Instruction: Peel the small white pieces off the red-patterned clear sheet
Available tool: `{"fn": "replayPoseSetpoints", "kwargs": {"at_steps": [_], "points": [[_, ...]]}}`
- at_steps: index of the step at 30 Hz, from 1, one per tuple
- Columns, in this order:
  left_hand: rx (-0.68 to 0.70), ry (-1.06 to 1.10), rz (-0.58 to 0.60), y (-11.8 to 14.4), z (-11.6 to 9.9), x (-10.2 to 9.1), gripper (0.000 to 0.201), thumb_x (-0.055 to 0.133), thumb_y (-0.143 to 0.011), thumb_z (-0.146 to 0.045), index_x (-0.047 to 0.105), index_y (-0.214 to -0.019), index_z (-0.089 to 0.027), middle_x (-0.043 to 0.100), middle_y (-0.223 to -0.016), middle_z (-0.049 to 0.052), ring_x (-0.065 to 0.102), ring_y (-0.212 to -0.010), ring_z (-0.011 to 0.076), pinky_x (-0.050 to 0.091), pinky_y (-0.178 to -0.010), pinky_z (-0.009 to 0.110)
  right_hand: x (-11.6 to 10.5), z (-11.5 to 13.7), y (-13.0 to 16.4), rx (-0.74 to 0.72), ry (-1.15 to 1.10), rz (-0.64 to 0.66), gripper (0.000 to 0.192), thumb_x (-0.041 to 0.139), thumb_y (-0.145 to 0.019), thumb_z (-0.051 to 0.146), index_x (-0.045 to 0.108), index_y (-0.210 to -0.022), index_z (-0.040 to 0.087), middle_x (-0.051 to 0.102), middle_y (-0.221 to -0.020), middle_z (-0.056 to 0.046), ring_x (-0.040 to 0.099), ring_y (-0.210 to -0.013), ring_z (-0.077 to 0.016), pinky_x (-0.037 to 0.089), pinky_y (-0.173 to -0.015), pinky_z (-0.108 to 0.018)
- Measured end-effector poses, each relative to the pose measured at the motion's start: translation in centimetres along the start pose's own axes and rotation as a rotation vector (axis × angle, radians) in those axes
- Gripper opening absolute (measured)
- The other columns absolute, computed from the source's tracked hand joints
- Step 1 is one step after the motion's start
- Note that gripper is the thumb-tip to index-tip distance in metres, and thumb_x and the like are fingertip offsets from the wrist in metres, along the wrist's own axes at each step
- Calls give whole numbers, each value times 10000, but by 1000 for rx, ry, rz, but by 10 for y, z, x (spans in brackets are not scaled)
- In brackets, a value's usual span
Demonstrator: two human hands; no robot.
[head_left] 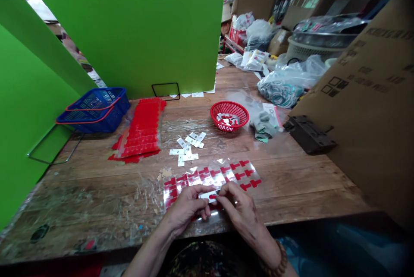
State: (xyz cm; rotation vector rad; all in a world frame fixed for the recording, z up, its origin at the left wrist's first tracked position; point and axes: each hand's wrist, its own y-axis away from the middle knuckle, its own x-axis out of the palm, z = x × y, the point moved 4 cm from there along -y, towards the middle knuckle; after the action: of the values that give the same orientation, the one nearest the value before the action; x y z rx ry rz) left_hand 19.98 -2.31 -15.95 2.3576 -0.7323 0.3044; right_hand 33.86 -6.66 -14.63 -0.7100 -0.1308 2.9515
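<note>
Soft, fairly even light covers the tabletop (304, 190), with white glare on the clear plastic sheet (217, 177) at six o'clock. Deep shadow fills the space below toward four o'clock; the two-o'clock corner darkens and blurs.

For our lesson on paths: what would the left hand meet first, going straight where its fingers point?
Likely the right hand, at the other end of the white piece; depth is unclear.
</note>
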Motion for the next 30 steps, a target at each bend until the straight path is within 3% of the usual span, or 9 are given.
{"fn": "replayPoseSetpoints", "kwargs": {"at_steps": [19,23,30], "points": [[-21,3,-20,0,-2,2,363,658,-661,-126,612,-1017,-79,610,-512,6,532,-440,85,412,-457,181,0,0,-1,-10,-6,-13,111,485,-822,182,504,-714,205,526,-678,6,495,-640,-142,391,-595,-241],[19,-36,-19,0,-4,4,336,669,-685,-195,612,-993,-75,615,-528,14,531,-445,86,405,-458,185,0,2,-1,3,-17,-2,108,482,-824,174,504,-723,205,523,-674,11,496,-638,-138,390,-593,-234],[115,-183,-118,-4,-3,1,270,625,-728,-278,609,-916,-85,588,-466,-9,523,-405,98,403,-440,197,1,10,-1,58,-22,20,105,475,-830,157,518,-743,200,520,-709,9,503,-681,-141,392,-627,-239]]}}
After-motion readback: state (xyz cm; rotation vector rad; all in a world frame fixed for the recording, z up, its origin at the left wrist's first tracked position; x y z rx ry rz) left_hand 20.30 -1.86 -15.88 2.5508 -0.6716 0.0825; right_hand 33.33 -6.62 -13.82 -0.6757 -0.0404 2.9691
